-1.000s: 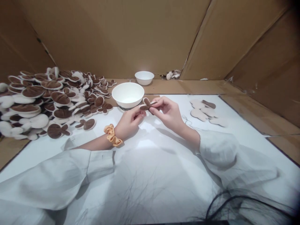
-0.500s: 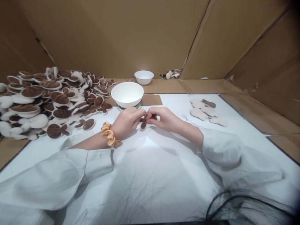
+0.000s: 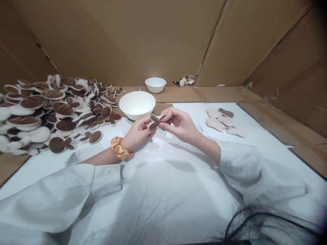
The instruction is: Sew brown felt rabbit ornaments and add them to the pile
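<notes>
Between my hands is a small brown fabric bunny-shaped piece (image 3: 154,125) with pale edging; its two ears show, while fingers cover much of the rest. My left hand (image 3: 139,133), with an orange scrunchie (image 3: 121,148) at the wrist, pinches the ear side. From the other side, my right hand (image 3: 180,124) grips it between thumb and fingers. Just behind my left hand stands a white bowl (image 3: 137,104). Whether a needle or thread is in my fingers is too small to tell.
A large heap of brown-and-white bunny pieces (image 3: 63,109) fills the left. Several flat pale pieces (image 3: 216,124) and one brown piece (image 3: 226,112) lie at right, near a thin dark thread (image 3: 201,129). Behind are a smaller white bowl (image 3: 155,85) and cardboard walls (image 3: 127,41).
The bunny piece has turned from hanging downward to lying sideways, ears toward the left. My left hand has lowered slightly, and the right fingers have opened out around the piece.
</notes>
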The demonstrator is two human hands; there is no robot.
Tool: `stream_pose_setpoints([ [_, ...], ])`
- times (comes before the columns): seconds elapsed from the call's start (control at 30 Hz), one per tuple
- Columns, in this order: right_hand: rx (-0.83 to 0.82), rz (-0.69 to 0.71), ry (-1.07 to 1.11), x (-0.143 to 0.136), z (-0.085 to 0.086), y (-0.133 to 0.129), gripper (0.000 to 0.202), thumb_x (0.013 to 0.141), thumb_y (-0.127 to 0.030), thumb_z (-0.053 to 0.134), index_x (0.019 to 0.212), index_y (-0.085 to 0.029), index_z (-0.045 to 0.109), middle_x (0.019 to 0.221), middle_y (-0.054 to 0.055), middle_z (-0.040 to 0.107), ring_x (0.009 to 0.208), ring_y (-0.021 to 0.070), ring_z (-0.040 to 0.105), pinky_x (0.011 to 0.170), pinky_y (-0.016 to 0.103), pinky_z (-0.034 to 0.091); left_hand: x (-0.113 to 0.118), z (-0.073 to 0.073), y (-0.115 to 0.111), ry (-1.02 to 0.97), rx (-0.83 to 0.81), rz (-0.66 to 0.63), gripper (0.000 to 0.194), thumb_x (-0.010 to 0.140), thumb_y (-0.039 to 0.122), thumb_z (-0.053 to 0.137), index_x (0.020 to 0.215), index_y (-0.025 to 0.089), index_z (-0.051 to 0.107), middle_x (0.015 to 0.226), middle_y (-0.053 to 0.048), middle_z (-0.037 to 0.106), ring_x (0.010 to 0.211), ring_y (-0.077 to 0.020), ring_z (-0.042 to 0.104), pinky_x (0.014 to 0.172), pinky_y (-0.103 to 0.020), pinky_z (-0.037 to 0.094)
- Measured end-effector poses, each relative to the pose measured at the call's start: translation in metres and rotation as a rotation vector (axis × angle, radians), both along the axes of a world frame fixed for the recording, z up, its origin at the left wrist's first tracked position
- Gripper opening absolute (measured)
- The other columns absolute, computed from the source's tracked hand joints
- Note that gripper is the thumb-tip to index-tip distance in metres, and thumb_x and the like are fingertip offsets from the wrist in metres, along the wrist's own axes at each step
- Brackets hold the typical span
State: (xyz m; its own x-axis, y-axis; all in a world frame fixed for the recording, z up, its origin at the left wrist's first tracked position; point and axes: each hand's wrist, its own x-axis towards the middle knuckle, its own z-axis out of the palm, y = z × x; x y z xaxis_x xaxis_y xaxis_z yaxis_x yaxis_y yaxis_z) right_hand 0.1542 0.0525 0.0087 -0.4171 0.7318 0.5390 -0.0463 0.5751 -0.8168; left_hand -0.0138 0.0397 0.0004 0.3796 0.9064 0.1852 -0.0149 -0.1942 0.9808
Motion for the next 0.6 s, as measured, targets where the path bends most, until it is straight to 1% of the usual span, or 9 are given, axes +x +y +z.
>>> stream_pose_setpoints([
  [0.1, 0.017, -0.143, 0.039, -0.004, -0.008, -0.002, 0.015, 0.075, -0.020, 0.061, 0.071, -0.019, 0.046, 0.077, 0.001, 0.053, 0.073, 0.0124, 0.053, 0.063, 0.026, 0.044, 0.010, -0.001, -0.007, -0.071, -0.165, 0.023, 0.005, 0.073, 0.015, 0.053, 0.068, 0.014, 0.051, 0.046, 0.005, 0.044, 0.045, -0.0058, 0.037, 0.046, -0.018, 0.027],
  [0.17, 0.032, -0.224, 0.015, -0.006, -0.011, -0.004, 0.014, 0.076, -0.019, 0.059, 0.071, -0.019, 0.046, 0.078, 0.001, 0.052, 0.072, 0.0120, 0.052, 0.062, 0.026, 0.043, 0.014, -0.001, -0.011, -0.083, -0.224, 0.046, 0.007, 0.073, 0.016, 0.052, 0.066, 0.014, 0.050, 0.046, 0.004, 0.047, 0.044, -0.0059, 0.039, 0.045, -0.018, 0.028],
  [0.27, 0.063, -0.309, -0.049, -0.005, -0.012, -0.005, 0.012, 0.076, -0.017, 0.057, 0.071, -0.018, 0.046, 0.077, 0.001, 0.053, 0.070, 0.0117, 0.051, 0.062, 0.025, 0.042, 0.017, -0.002, -0.017, -0.043, -0.228, 0.110, 0.009, 0.072, 0.018, 0.052, 0.065, 0.016, 0.047, 0.045, 0.004, 0.049, 0.043, -0.0065, 0.040, 0.045, -0.019, 0.029],
  [0.33, 0.073, -0.324, -0.112, -0.003, -0.011, -0.005, 0.011, 0.076, -0.015, 0.056, 0.071, -0.018, 0.047, 0.077, 0.001, 0.054, 0.068, 0.0111, 0.051, 0.061, 0.025, 0.041, 0.017, -0.002, -0.022, 0.068, -0.190, 0.174, 0.013, 0.073, 0.020, 0.052, 0.063, 0.017, 0.045, 0.044, 0.005, 0.048, 0.042, -0.0067, 0.039, 0.044, -0.019, 0.029],
  [0.4, 0.082, -0.317, -0.194, -0.001, -0.009, -0.004, 0.010, 0.076, -0.015, 0.055, 0.071, -0.018, 0.047, 0.075, 0.000, 0.055, 0.064, 0.0102, 0.049, 0.059, 0.024, 0.040, 0.015, -0.003, -0.027, 0.247, -0.069, 0.258, 0.013, 0.073, 0.020, 0.050, 0.062, 0.017, 0.044, 0.045, 0.006, 0.046, 0.043, -0.0068, 0.038, 0.045, -0.019, 0.029],
  [0.47, 0.099, -0.303, -0.275, 0.001, -0.007, -0.004, 0.009, 0.076, -0.014, 0.054, 0.070, -0.018, 0.048, 0.073, 0.000, 0.057, 0.060, 0.0093, 0.047, 0.057, 0.023, 0.039, 0.012, -0.002, -0.030, 0.440, 0.135, 0.334, 0.010, 0.072, 0.016, 0.050, 0.062, 0.016, 0.046, 0.049, 0.006, 0.045, 0.046, -0.0070, 0.039, 0.048, -0.020, 0.029],
  [0.53, 0.118, -0.269, -0.342, 0.003, -0.005, -0.003, 0.010, 0.075, -0.013, 0.054, 0.068, -0.017, 0.049, 0.072, 0.000, 0.058, 0.059, 0.0092, 0.047, 0.057, 0.023, 0.039, 0.008, 0.000, -0.029, 0.593, 0.350, 0.370, 0.008, 0.072, 0.014, 0.048, 0.064, 0.016, 0.049, 0.053, 0.005, 0.047, 0.050, -0.0077, 0.040, 0.052, -0.021, 0.031],
  [0.6, 0.124, -0.195, -0.396, 0.005, -0.003, -0.002, 0.009, 0.075, -0.012, 0.054, 0.068, -0.017, 0.050, 0.074, 0.001, 0.061, 0.060, 0.0097, 0.049, 0.058, 0.023, 0.040, 0.003, 0.001, -0.025, 0.684, 0.512, 0.365, 0.009, 0.075, 0.013, 0.046, 0.069, 0.017, 0.052, 0.058, 0.004, 0.049, 0.055, -0.0091, 0.043, 0.056, -0.021, 0.033],
])
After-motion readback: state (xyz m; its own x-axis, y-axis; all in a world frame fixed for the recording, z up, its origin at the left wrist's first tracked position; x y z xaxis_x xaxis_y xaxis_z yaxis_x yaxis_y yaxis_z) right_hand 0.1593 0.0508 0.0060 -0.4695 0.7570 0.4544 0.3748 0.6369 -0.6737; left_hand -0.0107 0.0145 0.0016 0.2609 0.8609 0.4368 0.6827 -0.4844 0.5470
